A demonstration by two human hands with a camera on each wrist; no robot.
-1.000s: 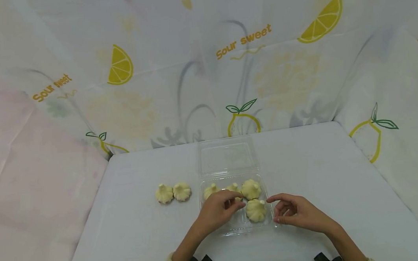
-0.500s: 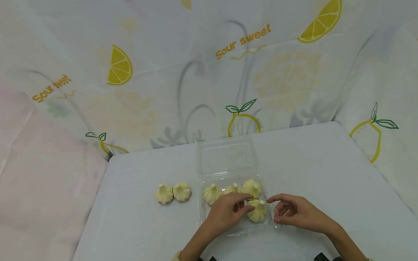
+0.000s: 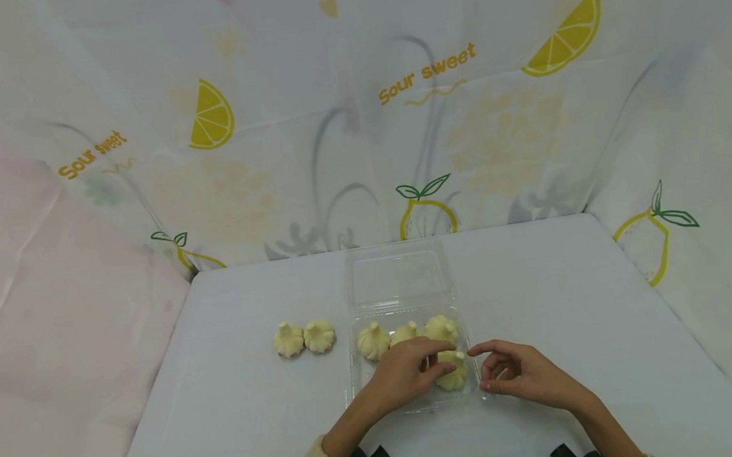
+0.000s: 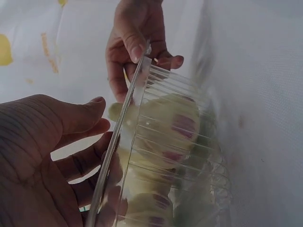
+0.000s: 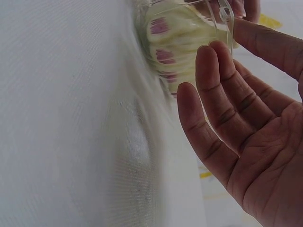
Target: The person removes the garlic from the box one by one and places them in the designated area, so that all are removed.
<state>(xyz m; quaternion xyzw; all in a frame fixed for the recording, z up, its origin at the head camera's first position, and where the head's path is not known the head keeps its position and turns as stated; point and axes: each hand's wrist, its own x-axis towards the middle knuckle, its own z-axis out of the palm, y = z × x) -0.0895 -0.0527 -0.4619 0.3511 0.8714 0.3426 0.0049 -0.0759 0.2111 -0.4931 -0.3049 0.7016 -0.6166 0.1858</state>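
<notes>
Over the clear plastic container [image 3: 415,405] my left hand [image 3: 407,375] reaches across, thumb and forefinger apart at the left side of the front-right garlic bulb [image 3: 453,379]. In the left wrist view its thumb tip [image 4: 97,101] is close to that bulb's stem [image 4: 114,111], and the other fingers show through the plastic wall. At the container's right side, my right hand [image 3: 523,375] has fingertips right at the rim, fingers loosely bent. Behind lie a left garlic bulb [image 3: 372,341], a middle garlic bulb [image 3: 404,331] and a right garlic bulb [image 3: 441,327].
Two more garlic bulbs [image 3: 303,338] sit side by side on the white table [image 3: 245,407], left of the container. The container's lid [image 3: 398,275] lies folded back toward the lemon-print cloth [image 3: 311,121], which rises behind the table and along both sides.
My left hand has slid right over the container, uncovering more of the left garlic bulb and covering part of the front-right one. The right hand has stayed in place.
</notes>
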